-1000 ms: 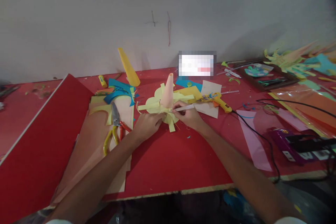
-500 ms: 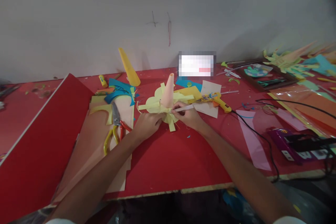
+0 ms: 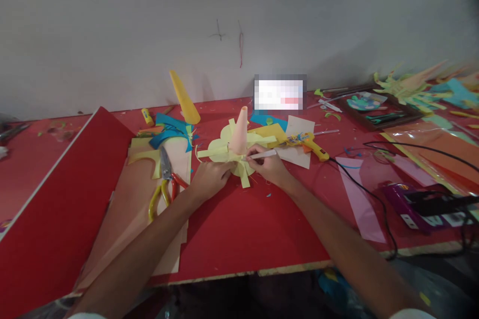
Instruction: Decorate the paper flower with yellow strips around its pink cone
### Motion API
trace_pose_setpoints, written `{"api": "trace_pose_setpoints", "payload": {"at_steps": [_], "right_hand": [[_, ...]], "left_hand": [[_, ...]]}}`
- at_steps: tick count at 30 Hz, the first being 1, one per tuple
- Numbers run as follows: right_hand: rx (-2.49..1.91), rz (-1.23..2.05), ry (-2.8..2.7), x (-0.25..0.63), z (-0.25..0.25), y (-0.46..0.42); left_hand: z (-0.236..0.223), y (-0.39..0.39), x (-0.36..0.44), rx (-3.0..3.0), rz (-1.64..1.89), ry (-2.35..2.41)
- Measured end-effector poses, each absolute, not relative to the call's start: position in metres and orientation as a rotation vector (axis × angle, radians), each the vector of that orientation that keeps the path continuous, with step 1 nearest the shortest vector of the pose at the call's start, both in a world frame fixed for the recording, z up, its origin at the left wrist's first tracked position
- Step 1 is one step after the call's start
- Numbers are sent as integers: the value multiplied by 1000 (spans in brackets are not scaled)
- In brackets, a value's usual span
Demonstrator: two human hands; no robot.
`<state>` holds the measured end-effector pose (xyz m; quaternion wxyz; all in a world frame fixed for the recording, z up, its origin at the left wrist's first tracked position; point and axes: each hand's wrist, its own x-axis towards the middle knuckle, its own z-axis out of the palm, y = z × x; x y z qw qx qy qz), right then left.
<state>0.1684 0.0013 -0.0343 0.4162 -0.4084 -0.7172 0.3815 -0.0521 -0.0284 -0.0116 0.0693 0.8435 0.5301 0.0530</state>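
A pale yellow paper flower [image 3: 217,147] with long strips lies on the red table, and a peach paper cone [image 3: 240,132] stands upright at its middle. My left hand [image 3: 210,178] is closed at the flower's near edge, its fingertips pressing on the paper. In the pinched fingers of my right hand [image 3: 270,167] is a slim white pen-like tool [image 3: 264,154], its tip close to the foot of the cone. The tip itself is too small to make out. Scissors [image 3: 165,167] with yellow and red handles rest left of my left hand.
Behind the flower stands a yellow cone [image 3: 184,98]. A yellow glue gun [image 3: 316,148] with a black cord lies on the right, near a purple box [image 3: 404,204]. Blue paper scraps [image 3: 170,129] and peach sheets [image 3: 123,224] sit left, beside a tilted red board [image 3: 63,199].
Both hands stay at the flower with almost no movement. The whole view has shifted very slightly.
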Motion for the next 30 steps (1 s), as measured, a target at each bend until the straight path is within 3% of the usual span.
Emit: {"api": "trace_pose_setpoints", "payload": {"at_steps": [8, 19, 30], "right_hand": [[-1030, 929, -1789, 169, -33, -2], [-1107, 406, -1271, 204, -19, 3], [-1095, 189, -1702, 197, -18, -4]], "left_hand": [[-10, -28, -51, 2546, 179, 1589], [-9, -30, -53, 2540, 151, 1584], [-11, -28, -53, 2543, 112, 1602]]}}
